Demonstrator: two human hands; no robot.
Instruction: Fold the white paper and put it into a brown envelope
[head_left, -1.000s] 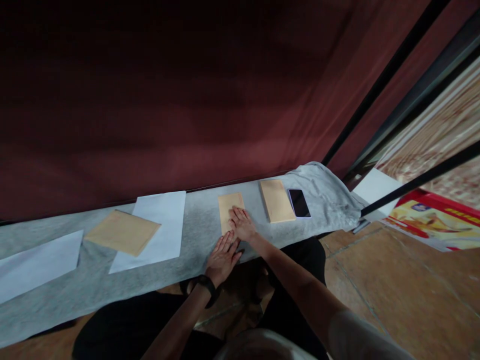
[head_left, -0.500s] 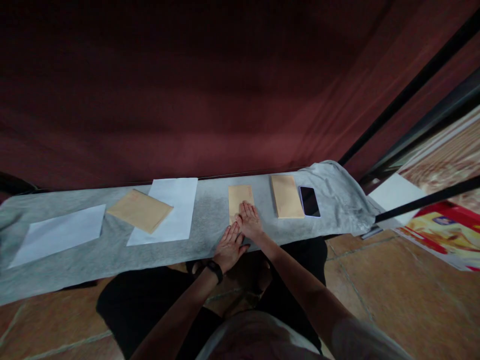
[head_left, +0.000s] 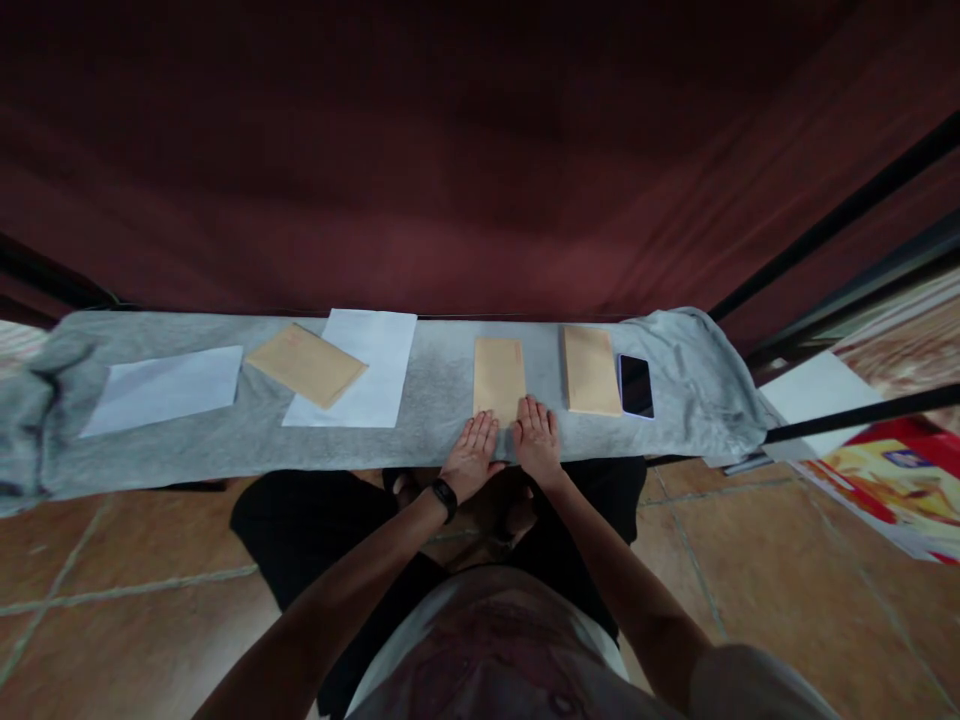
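Observation:
A tan envelope [head_left: 499,375] lies flat on a long grey cloth [head_left: 435,385]. My left hand [head_left: 472,458] rests flat on the cloth with fingers stretched out, its fingertips at the envelope's near edge. My right hand [head_left: 536,440] lies flat beside it, fingers out, just touching the envelope's near right corner. Neither hand holds anything. A black band is on my left wrist.
A second tan envelope [head_left: 591,370] and a black phone [head_left: 636,386] lie to the right. To the left are a white sheet [head_left: 360,368] under a tan envelope [head_left: 306,364], and another white sheet [head_left: 166,388]. A dark red curtain hangs behind. A colourful printed board [head_left: 896,475] lies on the tiled floor at right.
My right hand slid back off the envelope to its near edge, and my left hand drew up beside it. The view has swung left and levelled.

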